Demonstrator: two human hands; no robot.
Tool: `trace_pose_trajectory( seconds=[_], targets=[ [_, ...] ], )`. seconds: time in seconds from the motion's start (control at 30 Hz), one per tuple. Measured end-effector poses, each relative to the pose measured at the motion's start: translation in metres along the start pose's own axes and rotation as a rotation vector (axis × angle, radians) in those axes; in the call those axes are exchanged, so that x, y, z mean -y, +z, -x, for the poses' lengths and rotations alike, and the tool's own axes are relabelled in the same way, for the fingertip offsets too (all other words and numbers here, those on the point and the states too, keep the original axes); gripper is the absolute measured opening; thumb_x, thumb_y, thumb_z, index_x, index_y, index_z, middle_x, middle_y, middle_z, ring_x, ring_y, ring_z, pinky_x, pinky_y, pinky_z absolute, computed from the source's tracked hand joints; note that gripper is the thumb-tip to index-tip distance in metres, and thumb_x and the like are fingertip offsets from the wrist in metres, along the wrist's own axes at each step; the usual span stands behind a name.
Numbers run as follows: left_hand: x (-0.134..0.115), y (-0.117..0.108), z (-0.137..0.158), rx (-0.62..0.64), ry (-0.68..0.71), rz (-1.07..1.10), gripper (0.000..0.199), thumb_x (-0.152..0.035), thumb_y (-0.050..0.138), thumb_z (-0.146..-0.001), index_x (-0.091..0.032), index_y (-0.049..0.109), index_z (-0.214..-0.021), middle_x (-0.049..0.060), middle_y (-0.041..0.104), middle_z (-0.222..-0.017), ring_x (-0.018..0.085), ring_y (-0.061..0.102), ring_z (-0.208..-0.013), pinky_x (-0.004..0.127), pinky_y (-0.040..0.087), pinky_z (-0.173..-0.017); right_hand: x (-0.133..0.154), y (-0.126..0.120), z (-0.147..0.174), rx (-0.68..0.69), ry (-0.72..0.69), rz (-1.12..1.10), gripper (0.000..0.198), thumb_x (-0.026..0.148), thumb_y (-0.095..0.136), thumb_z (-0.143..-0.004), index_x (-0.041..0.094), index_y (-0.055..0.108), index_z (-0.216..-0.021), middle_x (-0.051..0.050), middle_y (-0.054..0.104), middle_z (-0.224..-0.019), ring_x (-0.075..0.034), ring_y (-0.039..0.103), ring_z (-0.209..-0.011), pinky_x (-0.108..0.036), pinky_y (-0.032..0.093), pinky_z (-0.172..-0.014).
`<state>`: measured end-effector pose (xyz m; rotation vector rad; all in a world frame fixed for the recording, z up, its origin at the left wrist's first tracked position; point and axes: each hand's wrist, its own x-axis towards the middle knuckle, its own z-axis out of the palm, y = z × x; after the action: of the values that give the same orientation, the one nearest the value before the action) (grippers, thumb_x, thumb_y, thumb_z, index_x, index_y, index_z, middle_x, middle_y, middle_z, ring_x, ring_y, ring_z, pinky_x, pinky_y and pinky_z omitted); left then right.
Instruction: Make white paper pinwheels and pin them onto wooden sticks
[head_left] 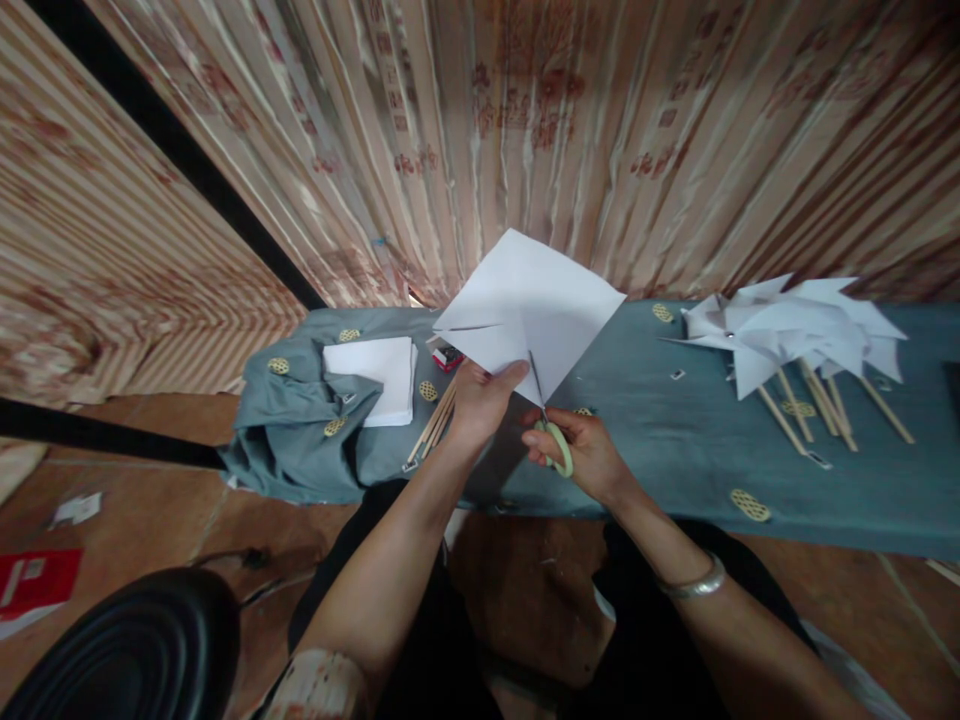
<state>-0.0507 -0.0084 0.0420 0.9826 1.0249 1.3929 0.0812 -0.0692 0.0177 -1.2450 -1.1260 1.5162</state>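
Observation:
My left hand [484, 398] pinches a square sheet of white paper [547, 300] by its near left side, thumb on top. The sheet is held up over the bench, one corner pointing away from me. A slit runs in from its left corner, and another runs in from the near corner. In my right hand [581, 450] is a pair of scissors [556, 447] with pale green handles, fingers through the loops. The scissor blades are at the slit in the near corner, partly hidden by the paper.
On the bench's grey-green cloth [637, 470] lie a stack of white paper [375, 375], several wooden sticks [437, 425] and a small red box [448, 357]. Paper pinwheels [795, 325] on sticks lie at the right. A pleated curtain [525, 130] hangs behind; a black round object [127, 650] stands lower left.

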Motion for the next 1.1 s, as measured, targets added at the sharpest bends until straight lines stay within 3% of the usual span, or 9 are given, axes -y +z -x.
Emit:
trace_pose_trajectory(
  seconds=[0.5, 0.73, 0.97, 1.1],
  targets=[
    [0.001, 0.0, 0.003, 0.04, 0.001, -0.048, 0.019, -0.031, 0.076, -0.06, -0.018, 0.064, -0.066, -0.001, 0.065, -0.065, 0.014, 0.057, -0.061, 0.027, 0.046, -0.061, 0.004, -0.001, 0.0, -0.011, -0.04, 0.044, 0.052, 0.062, 0.086, -0.054, 0.018, 0.069, -0.075, 0.002, 0.064, -0.054, -0.012, 0.058, -0.049, -0.025, 0.049, -0.05],
    [-0.001, 0.0, 0.003, 0.045, 0.026, -0.032, 0.019, -0.028, 0.077, -0.061, -0.017, 0.065, -0.07, 0.0, 0.068, -0.071, 0.015, 0.061, -0.066, 0.028, 0.049, -0.068, 0.003, 0.001, 0.0, -0.03, -0.029, 0.022, 0.051, 0.062, 0.087, -0.053, 0.018, 0.068, -0.073, 0.002, 0.063, -0.052, -0.012, 0.057, -0.047, -0.025, 0.047, -0.048],
    [-0.003, 0.002, 0.008, 0.1, -0.03, -0.045, 0.019, -0.03, 0.074, -0.062, -0.018, 0.059, -0.06, -0.002, 0.059, -0.057, 0.012, 0.052, -0.051, 0.025, 0.042, -0.052, 0.008, -0.001, 0.001, -0.029, -0.067, 0.078, 0.051, 0.065, 0.084, -0.055, 0.019, 0.067, -0.066, 0.0, 0.064, -0.052, -0.013, 0.058, -0.048, -0.024, 0.047, -0.047],
    [-0.004, 0.003, 0.009, 0.1, -0.036, -0.05, 0.02, -0.03, 0.074, -0.062, -0.019, 0.058, -0.059, -0.002, 0.058, -0.055, 0.012, 0.052, -0.05, 0.026, 0.042, -0.051, 0.01, -0.002, 0.001, -0.006, -0.099, 0.111, 0.05, 0.067, 0.082, -0.059, 0.02, 0.067, -0.066, 0.001, 0.062, -0.051, -0.012, 0.057, -0.047, -0.024, 0.046, -0.046]
  ],
)
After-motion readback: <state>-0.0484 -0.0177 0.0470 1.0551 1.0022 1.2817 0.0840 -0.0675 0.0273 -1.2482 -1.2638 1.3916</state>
